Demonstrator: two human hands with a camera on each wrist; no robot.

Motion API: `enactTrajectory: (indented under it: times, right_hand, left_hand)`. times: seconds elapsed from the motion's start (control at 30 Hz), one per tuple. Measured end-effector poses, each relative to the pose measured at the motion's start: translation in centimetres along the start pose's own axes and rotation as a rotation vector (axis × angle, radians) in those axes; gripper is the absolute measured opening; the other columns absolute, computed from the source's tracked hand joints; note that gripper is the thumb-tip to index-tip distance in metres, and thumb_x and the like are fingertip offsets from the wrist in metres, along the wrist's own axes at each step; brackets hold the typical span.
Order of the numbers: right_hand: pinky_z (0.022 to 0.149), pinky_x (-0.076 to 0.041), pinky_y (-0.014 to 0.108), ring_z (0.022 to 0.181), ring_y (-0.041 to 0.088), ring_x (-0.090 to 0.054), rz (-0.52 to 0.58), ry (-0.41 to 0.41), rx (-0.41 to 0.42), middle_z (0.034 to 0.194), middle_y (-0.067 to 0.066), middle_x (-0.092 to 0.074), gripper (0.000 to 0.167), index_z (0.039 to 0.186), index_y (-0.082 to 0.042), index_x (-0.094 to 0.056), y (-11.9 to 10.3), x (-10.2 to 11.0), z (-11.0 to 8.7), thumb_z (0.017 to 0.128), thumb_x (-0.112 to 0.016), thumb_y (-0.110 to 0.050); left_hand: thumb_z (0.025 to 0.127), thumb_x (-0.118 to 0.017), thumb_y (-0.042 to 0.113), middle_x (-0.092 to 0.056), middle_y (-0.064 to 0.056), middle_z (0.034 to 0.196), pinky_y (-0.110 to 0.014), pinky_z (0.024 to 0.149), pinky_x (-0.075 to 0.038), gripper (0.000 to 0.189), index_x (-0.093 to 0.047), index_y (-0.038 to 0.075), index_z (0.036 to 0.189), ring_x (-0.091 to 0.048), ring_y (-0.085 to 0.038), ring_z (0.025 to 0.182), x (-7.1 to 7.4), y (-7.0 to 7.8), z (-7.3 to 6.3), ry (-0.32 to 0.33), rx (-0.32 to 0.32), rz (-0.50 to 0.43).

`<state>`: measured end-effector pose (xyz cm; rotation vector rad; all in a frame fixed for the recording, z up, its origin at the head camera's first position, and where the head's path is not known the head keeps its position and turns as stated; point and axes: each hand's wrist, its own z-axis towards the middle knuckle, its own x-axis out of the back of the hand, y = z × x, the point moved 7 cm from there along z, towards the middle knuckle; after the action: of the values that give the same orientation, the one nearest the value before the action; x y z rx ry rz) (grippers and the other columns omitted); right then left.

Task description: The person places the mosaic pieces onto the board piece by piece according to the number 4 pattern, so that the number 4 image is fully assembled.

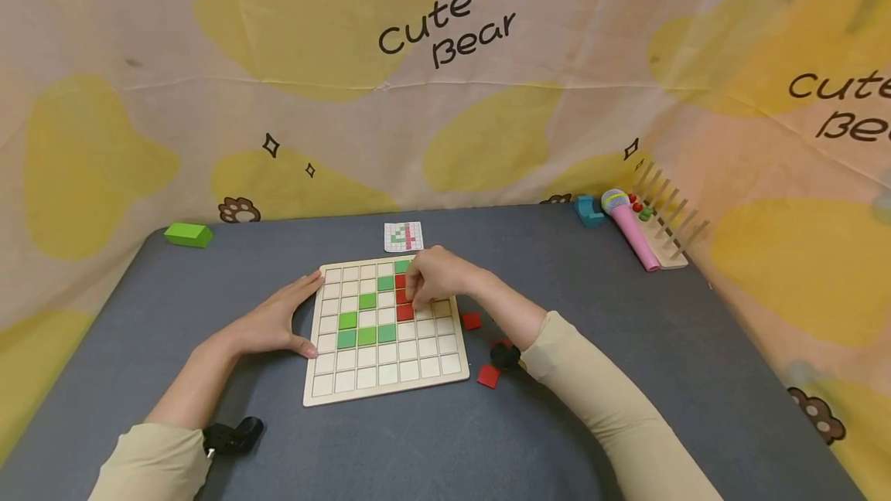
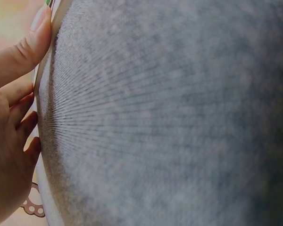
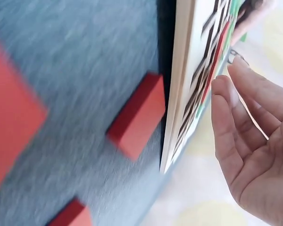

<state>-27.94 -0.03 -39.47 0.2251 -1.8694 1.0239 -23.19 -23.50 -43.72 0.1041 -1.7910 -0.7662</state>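
A wooden grid board (image 1: 386, 389) lies on the table with green tiles (image 1: 366, 337) and a column of red tiles (image 1: 404, 312) set in its squares. My left hand (image 1: 267, 323) rests against the board's left edge, thumb near the lower side and fingers spread toward the upper corner. Over the upper right part of the board is my right hand (image 1: 440, 277), fingers bent down and fingertips right at the red column. In the right wrist view, no tile shows between the fingertips of this hand (image 3: 254, 122). The hand hides some squares in the head view.
Loose red tiles (image 1: 488, 376) lie right of the board, some partly behind the right wrist's black camera (image 1: 504, 356). A pattern card (image 1: 403, 236) sits behind the board. Farther off are a green block (image 1: 189, 235), a blue block (image 1: 588, 211), a pink microphone (image 1: 632, 234) and a pegged stand (image 1: 674, 257).
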Motion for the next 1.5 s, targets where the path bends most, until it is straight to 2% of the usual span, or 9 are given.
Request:
enactTrajectory:
  times: [0.13,0.37,0.57,0.73,0.93,1.13,1.33,1.5]
  right_hand:
    - [0.060,-0.045,0.018,0.063,0.005,-0.058,0.030,0.001,0.023,0.078,0.000,-0.074,0.005,0.084,-0.011,-0.077,0.9,0.7,-0.8,0.079,-0.076,-0.009]
    - [0.065,-0.048,0.019,0.068,0.006,-0.060,0.077,-0.009,0.037,0.083,0.001,-0.073,0.008,0.091,-0.010,-0.075,2.7,1.9,-2.5,0.083,-0.075,-0.009]
    - [0.069,-0.050,0.021,0.073,0.006,-0.062,0.119,-0.036,0.010,0.084,0.002,-0.072,0.011,0.093,-0.010,-0.074,4.3,1.9,-3.8,0.083,-0.077,-0.011]
    - [0.071,-0.050,0.021,0.074,0.006,-0.063,0.108,-0.061,-0.027,0.085,0.001,-0.072,0.012,0.094,-0.011,-0.074,5.6,1.7,-4.7,0.083,-0.078,-0.013]
    - [0.076,-0.054,0.022,0.080,0.006,-0.064,0.128,-0.129,-0.060,0.091,0.000,-0.073,0.016,0.097,-0.014,-0.074,7.0,1.0,-5.1,0.082,-0.079,-0.017]
    - [0.078,-0.053,0.024,0.084,0.008,-0.063,0.189,-0.194,-0.046,0.094,0.002,-0.072,0.022,0.101,-0.012,-0.074,7.5,0.3,-5.3,0.081,-0.081,-0.017]
    - [0.083,-0.049,0.024,0.091,0.011,-0.057,0.155,-0.222,-0.031,0.100,0.002,-0.068,0.026,0.103,-0.017,-0.074,7.7,0.0,-5.5,0.078,-0.083,-0.020]
    - [0.082,-0.046,0.025,0.091,0.014,-0.053,0.158,-0.229,-0.029,0.101,0.003,-0.063,0.027,0.102,-0.017,-0.074,7.7,-0.3,-5.5,0.077,-0.084,-0.018]
  left_hand:
    - [0.059,-0.090,0.047,-0.016,-0.024,0.165,-0.071,0.114,-0.018,0.127,-0.024,-0.002,0.155,-0.014,-0.053,0.149,0.0,0.1,0.0,0.002,-0.003,0.003]
    - [0.060,-0.090,0.043,-0.017,-0.026,0.164,-0.071,0.113,-0.019,0.125,-0.024,-0.004,0.155,-0.016,-0.055,0.148,0.1,0.3,-0.1,0.013,-0.039,0.007]
    - [0.060,-0.090,0.043,-0.017,-0.027,0.164,-0.071,0.113,-0.019,0.125,-0.024,-0.004,0.154,-0.016,-0.055,0.148,0.1,0.2,-0.1,0.015,-0.048,0.005]
    - [0.060,-0.089,0.046,-0.016,-0.025,0.164,-0.070,0.113,-0.019,0.125,-0.024,-0.003,0.155,-0.015,-0.054,0.148,0.0,0.1,0.0,0.013,-0.037,0.004]
    - [0.059,-0.090,0.045,-0.017,-0.025,0.164,-0.071,0.113,-0.019,0.125,-0.024,-0.003,0.155,-0.015,-0.054,0.148,0.1,0.2,-0.1,0.009,-0.035,0.004]
    - [0.059,-0.090,0.045,-0.017,-0.024,0.165,-0.070,0.113,-0.019,0.126,-0.024,-0.002,0.155,-0.015,-0.053,0.149,0.0,0.2,-0.1,0.008,-0.024,0.008]
    - [0.059,-0.089,0.049,-0.015,-0.023,0.165,-0.070,0.114,-0.017,0.127,-0.023,-0.002,0.155,-0.014,-0.052,0.150,0.1,0.0,0.0,0.005,-0.011,0.005]
    - [0.059,-0.089,0.049,-0.015,-0.023,0.165,-0.070,0.114,-0.018,0.128,-0.023,-0.001,0.156,-0.014,-0.052,0.150,0.0,-0.1,0.0,0.008,-0.016,0.006]
